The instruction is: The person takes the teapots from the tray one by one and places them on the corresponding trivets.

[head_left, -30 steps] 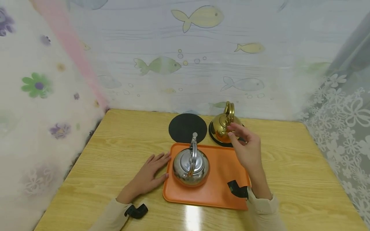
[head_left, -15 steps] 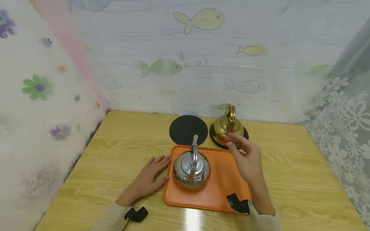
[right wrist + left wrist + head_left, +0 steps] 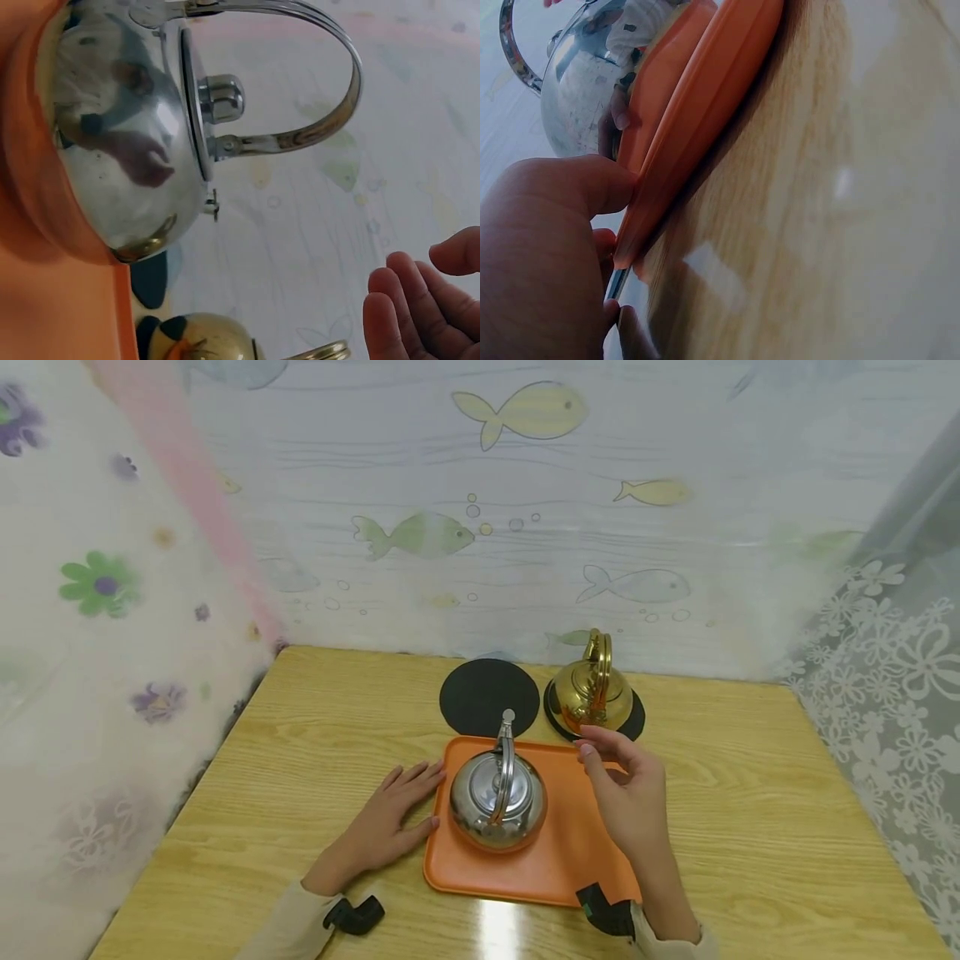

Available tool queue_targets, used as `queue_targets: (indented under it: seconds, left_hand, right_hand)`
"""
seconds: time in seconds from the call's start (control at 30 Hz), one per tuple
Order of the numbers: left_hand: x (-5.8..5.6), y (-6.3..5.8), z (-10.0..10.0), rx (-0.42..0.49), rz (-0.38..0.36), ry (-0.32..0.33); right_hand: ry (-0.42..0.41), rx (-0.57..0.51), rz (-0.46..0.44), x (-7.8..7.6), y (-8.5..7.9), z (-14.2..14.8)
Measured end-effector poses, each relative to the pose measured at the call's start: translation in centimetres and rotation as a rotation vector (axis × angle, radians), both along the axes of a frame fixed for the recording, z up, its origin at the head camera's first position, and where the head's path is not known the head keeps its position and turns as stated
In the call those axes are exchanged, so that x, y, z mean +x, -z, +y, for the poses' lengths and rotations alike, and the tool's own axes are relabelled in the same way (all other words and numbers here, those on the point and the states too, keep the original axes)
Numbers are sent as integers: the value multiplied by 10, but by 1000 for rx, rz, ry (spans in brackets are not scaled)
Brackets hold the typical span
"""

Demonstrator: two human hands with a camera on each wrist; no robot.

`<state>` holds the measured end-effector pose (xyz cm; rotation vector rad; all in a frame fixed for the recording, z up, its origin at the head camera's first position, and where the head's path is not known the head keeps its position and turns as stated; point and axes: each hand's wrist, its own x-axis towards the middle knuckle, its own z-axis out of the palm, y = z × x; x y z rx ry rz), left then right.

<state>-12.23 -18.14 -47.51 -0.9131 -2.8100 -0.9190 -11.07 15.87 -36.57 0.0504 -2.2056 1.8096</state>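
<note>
A silver kettle [image 3: 498, 800] with a raised arched handle stands on the left half of an orange tray [image 3: 570, 860]. My left hand [image 3: 386, 818] lies flat on the table with fingertips and thumb touching the tray's left edge; the left wrist view shows the thumb [image 3: 604, 184] against the rim. My right hand [image 3: 630, 793] hovers above the tray's right side, fingers loosely bent and holding nothing. Just beyond it, a gold kettle [image 3: 588, 693] sits on a round black mat [image 3: 637, 720], its handle upright. In the right wrist view, the silver kettle [image 3: 127, 135] is apart from the fingers.
A second round black mat [image 3: 489, 697], with nothing on it, lies behind the tray, left of the gold kettle. The wooden table [image 3: 750, 827] meets a fish-patterned curtain [image 3: 420, 602] at the back.
My right hand has drawn back from beside the gold kettle's handle toward me and slightly left. The left hand and both kettles stay in place; the view shifts slightly.
</note>
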Motion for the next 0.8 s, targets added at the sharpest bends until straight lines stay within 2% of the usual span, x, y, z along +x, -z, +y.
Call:
queue_targets:
  seconds: [0.33, 0.8]
  left_hand:
    - [0, 0, 0, -6, -1, -4]
    - [1, -2, 0, -6, -17, -8]
  right_hand:
    - [19, 53, -14, 10, 5, -11]
    - [-5, 44, -134, 25, 6, -25]
